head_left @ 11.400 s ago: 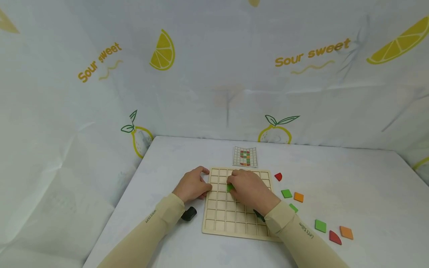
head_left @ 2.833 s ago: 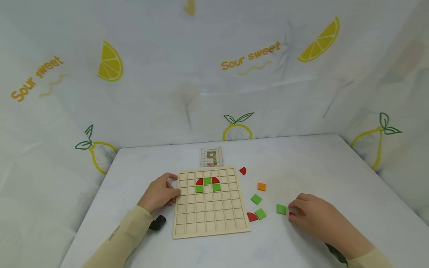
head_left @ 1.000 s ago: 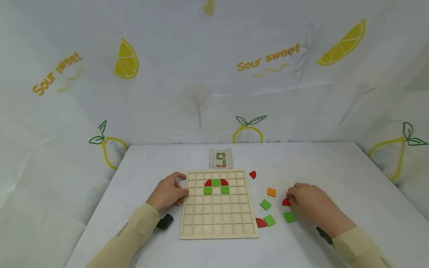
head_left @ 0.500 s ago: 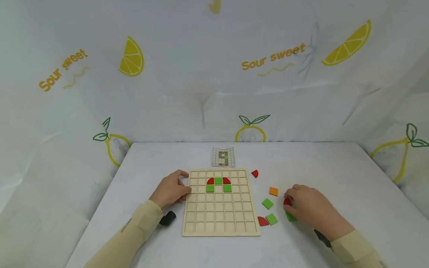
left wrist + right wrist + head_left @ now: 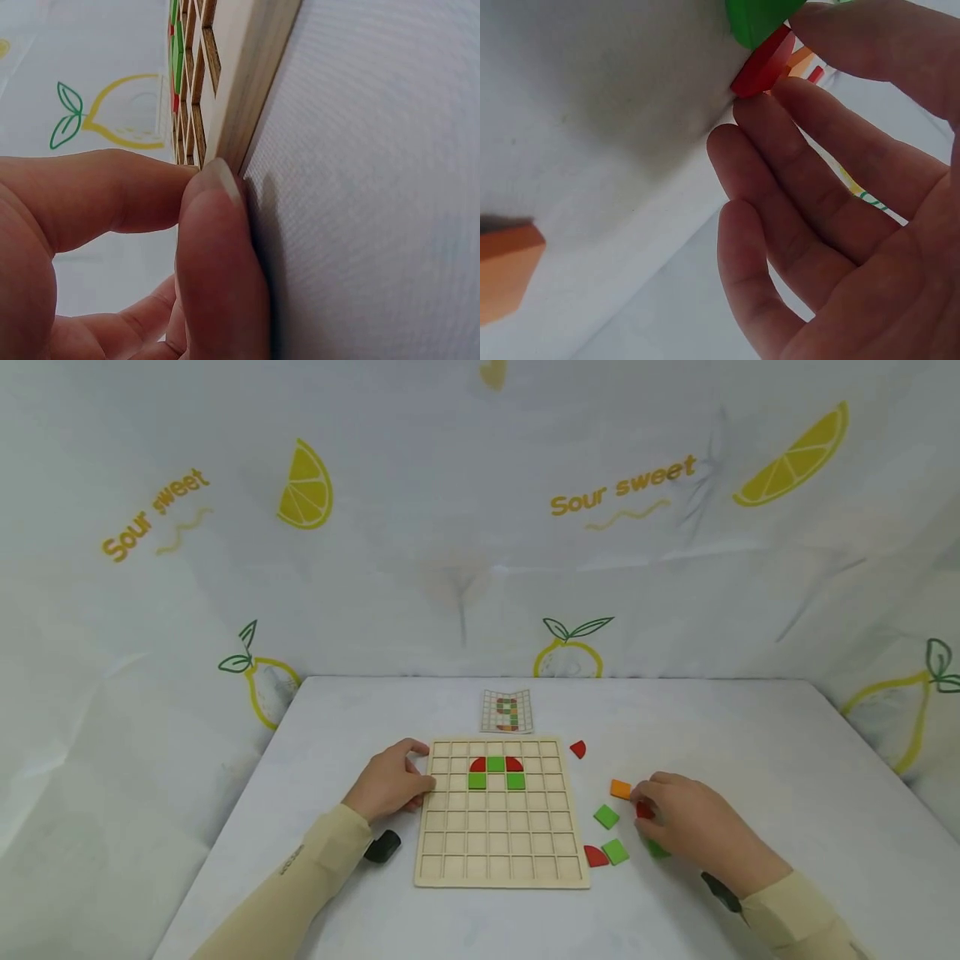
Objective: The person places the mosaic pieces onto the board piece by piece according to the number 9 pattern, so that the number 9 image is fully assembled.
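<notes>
My left hand (image 5: 387,780) rests against the left edge of a wooden grid board (image 5: 502,843), thumb tip (image 5: 217,180) on its side and forefinger farther along. Set in the upper part of the board are two red quarter-circle tiles and three green square tiles (image 5: 496,764). Right of the board, my right hand (image 5: 690,814) pinches a loose red quarter-circle tile (image 5: 765,64) between thumb and fingers, low over the table. A green tile (image 5: 757,19) lies right beside it, partly hidden by the hand in the head view.
A small pattern card (image 5: 506,711) lies behind the board. Loose tiles right of the board include an orange square (image 5: 620,789), green squares (image 5: 607,817) and red quarter-circles (image 5: 578,749). Another orange tile (image 5: 510,270) shows in the right wrist view. A printed cloth (image 5: 450,527) backs the table.
Earlier my right hand was at a green tile on the board; red and green tiles now sit there. It has since moved to the loose tiles and shifted the red quarter-circle nearer the board.
</notes>
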Available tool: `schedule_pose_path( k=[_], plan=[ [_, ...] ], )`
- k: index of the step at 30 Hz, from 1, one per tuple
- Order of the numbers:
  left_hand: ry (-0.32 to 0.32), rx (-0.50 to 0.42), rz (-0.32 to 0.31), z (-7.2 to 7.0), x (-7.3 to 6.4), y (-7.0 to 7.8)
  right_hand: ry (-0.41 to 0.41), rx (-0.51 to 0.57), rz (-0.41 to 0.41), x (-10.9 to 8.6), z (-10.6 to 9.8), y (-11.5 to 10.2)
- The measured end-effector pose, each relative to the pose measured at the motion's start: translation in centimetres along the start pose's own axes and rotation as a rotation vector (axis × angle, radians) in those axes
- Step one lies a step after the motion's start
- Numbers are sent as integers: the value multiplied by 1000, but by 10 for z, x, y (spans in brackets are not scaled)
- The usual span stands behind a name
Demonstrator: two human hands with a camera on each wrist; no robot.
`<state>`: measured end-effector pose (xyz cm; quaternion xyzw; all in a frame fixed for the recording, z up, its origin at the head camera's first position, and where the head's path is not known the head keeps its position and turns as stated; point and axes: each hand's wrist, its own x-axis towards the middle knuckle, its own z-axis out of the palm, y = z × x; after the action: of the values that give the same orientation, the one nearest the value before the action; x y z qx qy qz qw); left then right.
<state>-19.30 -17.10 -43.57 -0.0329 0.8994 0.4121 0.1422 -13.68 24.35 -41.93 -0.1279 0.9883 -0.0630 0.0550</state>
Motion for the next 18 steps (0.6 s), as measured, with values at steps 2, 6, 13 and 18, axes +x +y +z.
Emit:
schedule_pose_path(
  k=[2,6,13,18],
  plan=[
    [0,-2,6,1,1,0,6,-4,1,0,0,0],
    [2,-3,14,1,1,0,7,3,10,-1,0,1],
    [2,7,10,0,0,0,-17,29,17,2,-1,-1],
    [0,3,7,1,-1,0,-30,53,13,7,-5,-8]
  ],
)
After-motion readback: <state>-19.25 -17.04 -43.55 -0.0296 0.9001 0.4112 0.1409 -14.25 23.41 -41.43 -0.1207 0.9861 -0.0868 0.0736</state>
